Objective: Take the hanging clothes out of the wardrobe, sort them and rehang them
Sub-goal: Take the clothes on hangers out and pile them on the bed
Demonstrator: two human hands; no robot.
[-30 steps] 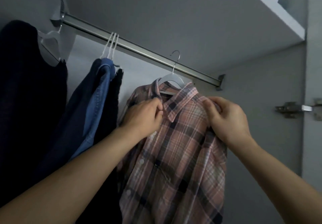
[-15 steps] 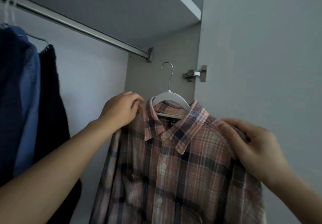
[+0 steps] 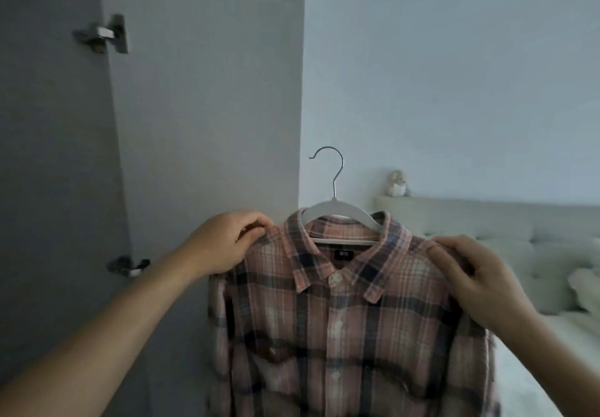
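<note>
This was a bedroom in a home. An open wardrobe door [image 3: 201,91] stood at the left, its inner face carrying two metal cabinet hinges, an upper hinge [image 3: 103,35] and a lower hinge [image 3: 128,265]. Beyond the door's edge ran a plain pale wall [image 3: 454,75]. Low at the right lay a bed [image 3: 558,335] with light bedding, a tufted upholstered headboard [image 3: 506,238] behind it and a pale pillow [image 3: 584,290] on the mattress. A small soft toy [image 3: 397,184] sat on the headboard's top ledge. A plaid shirt [image 3: 341,335] on a white clothes hanger [image 3: 337,215] added to the domestic look.
</note>
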